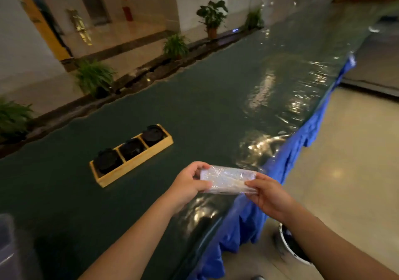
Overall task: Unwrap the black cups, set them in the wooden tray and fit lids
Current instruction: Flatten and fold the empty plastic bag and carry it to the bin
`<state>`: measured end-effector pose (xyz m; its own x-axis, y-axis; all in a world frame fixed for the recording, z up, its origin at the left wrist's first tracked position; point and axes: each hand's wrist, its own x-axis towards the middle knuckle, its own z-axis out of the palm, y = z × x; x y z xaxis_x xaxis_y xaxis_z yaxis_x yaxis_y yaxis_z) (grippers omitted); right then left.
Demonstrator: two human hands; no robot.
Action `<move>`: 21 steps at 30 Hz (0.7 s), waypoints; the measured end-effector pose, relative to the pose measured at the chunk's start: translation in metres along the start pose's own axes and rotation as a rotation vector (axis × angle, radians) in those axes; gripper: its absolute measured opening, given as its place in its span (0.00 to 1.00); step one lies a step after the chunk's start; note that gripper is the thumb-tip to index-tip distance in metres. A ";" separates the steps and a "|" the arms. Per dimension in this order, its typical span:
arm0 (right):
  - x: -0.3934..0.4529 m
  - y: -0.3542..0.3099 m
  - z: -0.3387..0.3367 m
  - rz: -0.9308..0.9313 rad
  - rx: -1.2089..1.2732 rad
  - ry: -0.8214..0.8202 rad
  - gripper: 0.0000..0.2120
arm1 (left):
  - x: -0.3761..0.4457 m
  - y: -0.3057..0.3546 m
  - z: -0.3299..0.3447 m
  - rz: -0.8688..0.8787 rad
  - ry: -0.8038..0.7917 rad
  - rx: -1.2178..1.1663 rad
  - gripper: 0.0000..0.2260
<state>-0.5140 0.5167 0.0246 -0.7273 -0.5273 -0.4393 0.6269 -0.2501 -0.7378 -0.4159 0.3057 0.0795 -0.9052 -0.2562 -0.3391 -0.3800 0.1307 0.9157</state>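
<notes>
A wooden tray (138,163) lies on the dark green table, left of centre. Its three compartments each hold a black cup: one at the near left (107,161), one in the middle (131,148), one at the far right (152,134), all with dark lids on top. In front of the tray, over the table's near edge, both hands hold a folded wad of clear plastic wrap (226,179). My left hand (190,182) pinches its left end. My right hand (268,195) pinches its right end.
The long table (216,98) is covered in green cloth under glossy clear film, with a blue skirt (291,150) hanging off its right edge. A white-rimmed bin (289,247) stands on the floor below my right arm. Potted plants (95,77) line the far side. A clear container (6,243) sits at bottom left.
</notes>
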 end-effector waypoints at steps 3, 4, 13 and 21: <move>-0.004 -0.014 -0.038 -0.033 0.051 0.099 0.11 | 0.028 0.014 0.035 0.003 -0.088 0.012 0.19; -0.006 -0.020 -0.051 -0.046 0.068 0.129 0.11 | 0.038 0.018 0.049 0.004 -0.112 0.013 0.19; -0.016 -0.047 -0.157 -0.115 0.219 0.341 0.13 | 0.120 0.036 0.163 0.012 -0.313 0.247 0.21; -0.031 -0.055 -0.243 -0.129 0.283 0.550 0.10 | 0.214 0.014 0.238 0.347 -0.253 0.845 0.27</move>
<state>-0.5939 0.7439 -0.0454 -0.7920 -0.0030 -0.6105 0.5194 -0.5288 -0.6713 -0.6602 0.4806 -0.0311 -0.9701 0.1295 -0.2051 -0.0042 0.8364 0.5481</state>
